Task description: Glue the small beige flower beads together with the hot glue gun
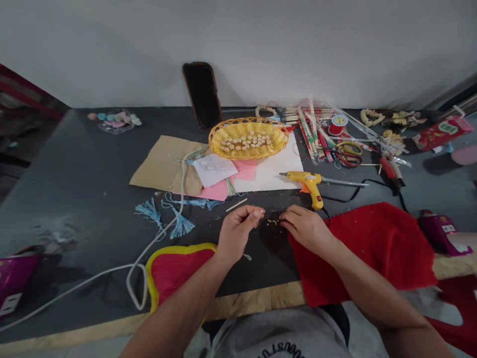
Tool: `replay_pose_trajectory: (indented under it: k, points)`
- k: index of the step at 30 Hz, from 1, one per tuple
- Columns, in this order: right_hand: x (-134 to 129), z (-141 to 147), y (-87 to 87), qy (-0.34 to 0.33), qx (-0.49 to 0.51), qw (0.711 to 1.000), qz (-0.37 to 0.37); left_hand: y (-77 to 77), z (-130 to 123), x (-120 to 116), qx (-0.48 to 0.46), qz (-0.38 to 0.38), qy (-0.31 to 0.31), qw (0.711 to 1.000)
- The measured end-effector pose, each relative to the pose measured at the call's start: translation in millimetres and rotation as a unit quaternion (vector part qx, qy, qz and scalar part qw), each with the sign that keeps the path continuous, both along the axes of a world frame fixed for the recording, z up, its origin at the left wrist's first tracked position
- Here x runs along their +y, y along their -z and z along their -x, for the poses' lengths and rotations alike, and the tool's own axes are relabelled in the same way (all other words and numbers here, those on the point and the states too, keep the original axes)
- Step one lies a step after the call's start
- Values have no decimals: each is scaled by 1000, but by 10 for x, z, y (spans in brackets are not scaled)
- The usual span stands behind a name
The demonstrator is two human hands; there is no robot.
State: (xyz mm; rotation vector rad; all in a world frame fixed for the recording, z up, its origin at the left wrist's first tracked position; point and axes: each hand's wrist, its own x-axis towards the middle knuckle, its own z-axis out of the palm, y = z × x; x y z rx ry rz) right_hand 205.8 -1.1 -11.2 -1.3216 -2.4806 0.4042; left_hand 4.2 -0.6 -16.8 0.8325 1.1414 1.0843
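My left hand point(235, 232) is raised just over the dark table, thumb and fingertips pinched together. Whatever sits in that pinch is too small to name. Beside it, my right hand point(307, 229) has its fingers bunched down at the edge of a scatter of tiny pale bead-like pieces point(273, 222); what its fingertips hold is hidden. A yellow hot glue gun point(311, 186) with a clear glue stick lies just beyond my right hand. Under my right forearm spreads a red cloth point(365, 248). A thin wooden stick point(236, 205) lies beyond my left hand.
A yellow woven basket point(219, 130) holds several small pale flower-like pieces. Blue tassels point(182, 226) and a white cable point(139, 258) lie left. Scissors point(350, 154), a red thread spool point(337, 126) and packaged sticks stand right. A phone point(203, 94) leans against the wall.
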Motion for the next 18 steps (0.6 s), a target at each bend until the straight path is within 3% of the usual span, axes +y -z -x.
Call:
replay_pose_trajectory:
  k: [7,10,13,18]
  points:
    - [23,43,9,14,-37,999,13,-10,-10,-20,6,4,15,1000]
    - [18,66,-39,27,101,994,-9,-35,-30,-32,3,8,20,1000]
    - [-7,103,-125,50,273,960,-43,-70,-62,-60,0,16,32,999]
    - [-57,188,-186,42,344,936,-63,-125,-98,-108,0,33,59,998]
